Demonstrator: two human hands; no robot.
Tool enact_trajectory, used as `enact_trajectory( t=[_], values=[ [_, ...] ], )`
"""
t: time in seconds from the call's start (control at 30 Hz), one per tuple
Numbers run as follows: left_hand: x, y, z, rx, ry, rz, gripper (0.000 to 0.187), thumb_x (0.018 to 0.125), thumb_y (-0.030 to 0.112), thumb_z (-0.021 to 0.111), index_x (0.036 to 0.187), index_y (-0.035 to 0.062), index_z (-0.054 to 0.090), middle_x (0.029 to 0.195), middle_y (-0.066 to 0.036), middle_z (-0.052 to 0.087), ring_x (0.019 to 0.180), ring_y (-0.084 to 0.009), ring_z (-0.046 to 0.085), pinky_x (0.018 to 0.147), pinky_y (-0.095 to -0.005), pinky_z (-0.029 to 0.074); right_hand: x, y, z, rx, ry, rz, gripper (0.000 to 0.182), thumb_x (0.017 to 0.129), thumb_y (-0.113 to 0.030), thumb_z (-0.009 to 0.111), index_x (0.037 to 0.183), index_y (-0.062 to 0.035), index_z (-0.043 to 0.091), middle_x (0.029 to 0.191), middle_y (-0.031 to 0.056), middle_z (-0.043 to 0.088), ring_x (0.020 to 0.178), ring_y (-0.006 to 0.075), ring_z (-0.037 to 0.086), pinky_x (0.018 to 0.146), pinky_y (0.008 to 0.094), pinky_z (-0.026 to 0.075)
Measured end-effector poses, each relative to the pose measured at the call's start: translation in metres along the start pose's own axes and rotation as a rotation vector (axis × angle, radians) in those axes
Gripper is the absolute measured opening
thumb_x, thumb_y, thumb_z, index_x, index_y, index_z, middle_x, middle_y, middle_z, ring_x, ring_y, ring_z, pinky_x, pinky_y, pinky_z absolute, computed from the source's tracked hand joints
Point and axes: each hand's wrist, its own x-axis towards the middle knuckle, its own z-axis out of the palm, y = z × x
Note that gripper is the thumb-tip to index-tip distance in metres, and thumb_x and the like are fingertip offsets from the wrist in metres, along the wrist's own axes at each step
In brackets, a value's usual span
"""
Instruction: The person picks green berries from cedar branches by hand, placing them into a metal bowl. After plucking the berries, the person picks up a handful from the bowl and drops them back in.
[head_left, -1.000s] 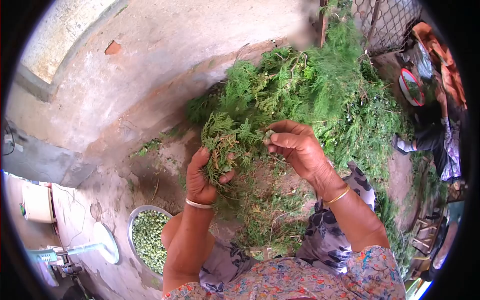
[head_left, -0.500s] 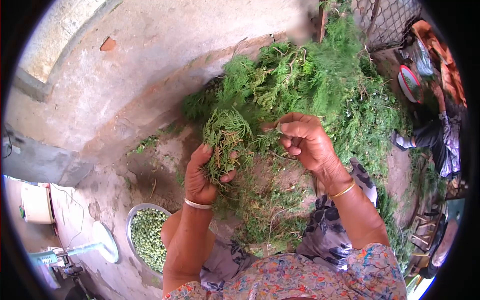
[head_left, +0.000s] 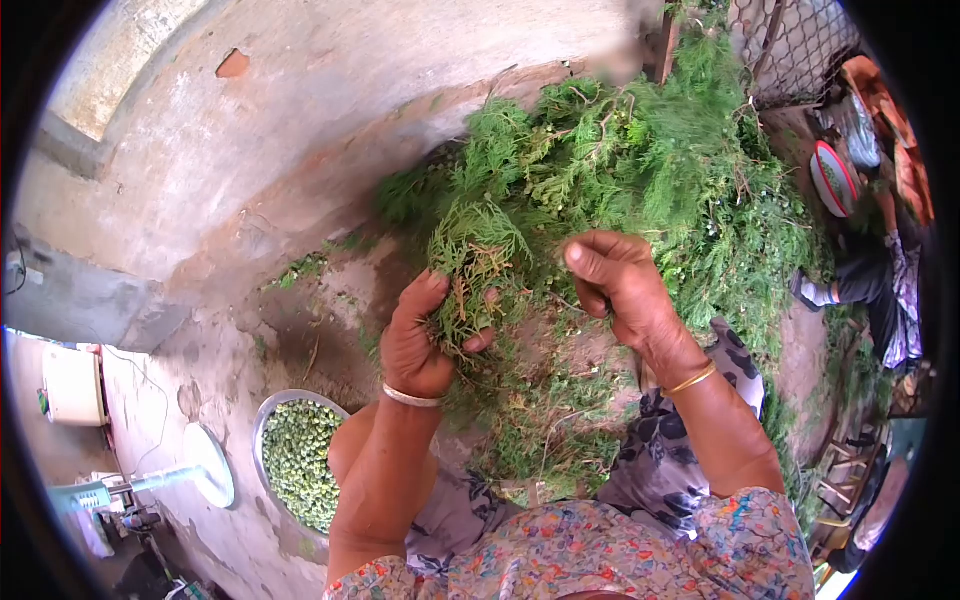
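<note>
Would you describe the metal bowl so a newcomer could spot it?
From the big branch pile, go lower left, past the left arm, to the floor. The metal bowl there is full of small green pieces; its rim is silver, unlike the red-rimmed bowl.

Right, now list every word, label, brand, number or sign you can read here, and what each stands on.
No text can be read.
Pale blue stand: small marks on its panel, too small to read.
White container: no legible lettering.
Shirt: a coloured pattern, no legible words.
</note>
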Motion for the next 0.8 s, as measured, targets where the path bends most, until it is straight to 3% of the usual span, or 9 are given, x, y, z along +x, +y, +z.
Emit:
enact_trajectory(
  t=[0.13, 0.23, 0.33, 0.4, 0.5, 0.6, 0.67, 0.8],
  values=[
    [0.001, -0.001, -0.002, 0.007, 0.002, -0.016, 0.036, 0.086, 0.016, 0.053, 0.118, 0.0017, 0.048, 0.104, -0.012, 0.061, 0.084, -0.0214, 0.061, 0.045, -0.0289, 0.043, -0.002, 0.003, 0.002, -0.027, -0.055, 0.01, 0.026, 0.081, -0.024, 0.069, 0.089, 0.0002, 0.064, 0.059, -0.0008, 0.05, 0.04, 0.0065, 0.04, 0.035, 0.0208, 0.029],
    [0.0, -0.001, 0.006, 0.016, -0.03, -0.028, 0.036, 0.085, 0.014, 0.055, 0.118, 0.0003, 0.048, 0.102, -0.013, 0.062, 0.082, -0.0207, 0.062, 0.047, -0.0292, 0.047, -0.001, 0.004, 0.003, -0.016, -0.099, 0.003, 0.018, 0.084, -0.016, 0.066, 0.089, 0.0015, 0.063, 0.067, 0.0018, 0.058, 0.049, 0.007, 0.048, 0.042, 0.0219, 0.037],
    [0.001, -0.002, 0.006, 0.137, -0.062, -0.016, 0.038, 0.083, 0.014, 0.056, 0.117, -0.0021, 0.049, 0.103, -0.016, 0.062, 0.08, -0.0204, 0.063, 0.044, -0.0284, 0.049, 0.002, -0.004, 0.002, -0.046, 0.014, -0.038, 0.021, 0.085, -0.017, 0.062, 0.093, 0.0022, 0.061, 0.073, 0.0051, 0.061, 0.058, 0.0102, 0.053, 0.049, 0.0249, 0.043],
    [0.002, -0.004, 0.006, 0.249, -0.06, 0.0, 0.041, 0.083, 0.017, 0.057, 0.117, -0.0031, 0.049, 0.106, -0.018, 0.061, 0.078, -0.0205, 0.063, 0.041, -0.0271, 0.047, 0.0, -0.018, -0.002, 0.131, -0.037, 0.102, 0.023, 0.085, -0.018, 0.058, 0.095, 0.0025, 0.059, 0.078, 0.0085, 0.062, 0.063, 0.0131, 0.055, 0.056, 0.0272, 0.045],
    [0.002, -0.007, 0.016, 0.31, -0.027, -0.01, 0.042, 0.079, 0.013, 0.06, 0.115, -0.0061, 0.051, 0.098, -0.018, 0.064, 0.069, -0.0195, 0.065, 0.042, -0.0263, 0.051, 0.004, -0.021, -0.008, 0.186, -0.034, 0.103, 0.024, 0.086, -0.02, 0.056, 0.094, 0.0025, 0.058, 0.079, 0.0103, 0.062, 0.06, 0.0129, 0.054, 0.051, 0.025, 0.043],
    [0.0, -0.008, 0.019, 0.331, -0.038, -0.054, 0.044, 0.076, 0.013, 0.063, 0.113, -0.0091, 0.052, 0.091, -0.017, 0.066, 0.065, -0.019, 0.066, 0.045, -0.0251, 0.053, 0.003, -0.021, -0.008, 0.004, -0.021, 0.068, 0.016, 0.083, -0.015, 0.063, 0.087, 0.0005, 0.063, 0.072, 0.0073, 0.062, 0.057, 0.0084, 0.051, 0.046, 0.0213, 0.039],
    [0.001, -0.006, 0.015, 0.276, -0.114, -0.151, 0.038, 0.075, 0.002, 0.065, 0.11, -0.0083, 0.056, 0.095, -0.013, 0.066, 0.078, -0.017, 0.065, 0.074, -0.03, 0.055, 0.002, -0.016, -0.004, -0.174, -0.079, -0.01, 0.009, 0.077, -0.006, 0.07, 0.083, 0.0, 0.067, 0.069, 0.0028, 0.062, 0.059, 0.0052, 0.052, 0.049, 0.0204, 0.041],
    [0.003, -0.01, 0.015, 0.272, -0.087, -0.15, 0.037, 0.075, 0.002, 0.066, 0.109, -0.0084, 0.057, 0.095, -0.013, 0.066, 0.079, -0.0165, 0.065, 0.074, -0.0293, 0.054, -0.002, -0.007, 0.003, -0.277, -0.209, -0.13, 0.016, 0.072, 0.0, 0.072, 0.086, 0.0033, 0.066, 0.071, 0.0, 0.063, 0.065, 0.0058, 0.055, 0.059, 0.0228, 0.047]
  ],
)
